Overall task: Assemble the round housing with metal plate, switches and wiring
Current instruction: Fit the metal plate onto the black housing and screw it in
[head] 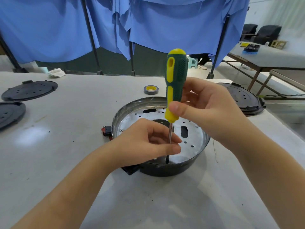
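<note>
1 round housing sits on the tabletop, holding 1 metal plate. 1 screwdriver stands upright, tip down; right hand grips its handle, left hand fingers pinch its shaft.

Left hand: forearm reaching in from lower left, fingertips pinched together | Right hand: raised higher, fingers and thumb curled in a grip, forearm from lower right

Table w/ housing, tape, lids
</note>
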